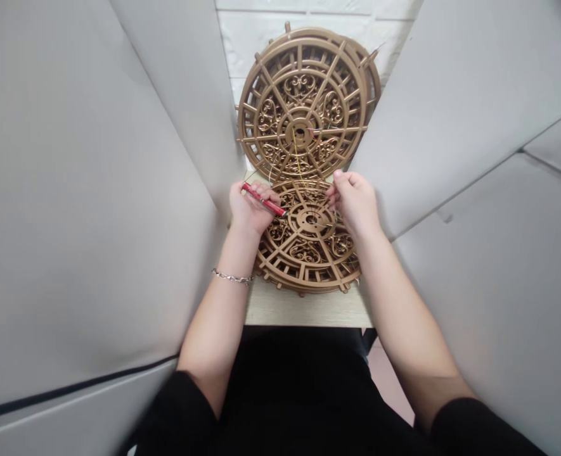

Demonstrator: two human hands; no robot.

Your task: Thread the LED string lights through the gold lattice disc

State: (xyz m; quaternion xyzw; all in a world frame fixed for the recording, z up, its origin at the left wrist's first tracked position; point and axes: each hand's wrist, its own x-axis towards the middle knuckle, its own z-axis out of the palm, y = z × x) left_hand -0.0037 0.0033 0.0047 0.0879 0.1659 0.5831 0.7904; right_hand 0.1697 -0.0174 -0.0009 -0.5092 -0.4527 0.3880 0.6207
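Observation:
My left hand (255, 206) is closed around a slim red pen-shaped tool (264, 199), its dark end pointing right over a lower gold openwork disc (303, 269). My right hand (356, 199) has its thumb and fingers pinched together above that disc's right rim; what they hold, if anything, is too small to make out. The lower disc lies flat on others like it. Behind it, a similar gold disc (300, 44) with scrollwork leans upright. A thin yellow wire (298, 161) hangs from the upright disc's hub towards the lower one.
The discs rest on a pale wooden tabletop (309, 310) against a white brick-patterned wall (261, 31). Grey panels stand close on the left (71, 190) and right (451, 114), hemming in both arms. More discs are stacked behind the upright one.

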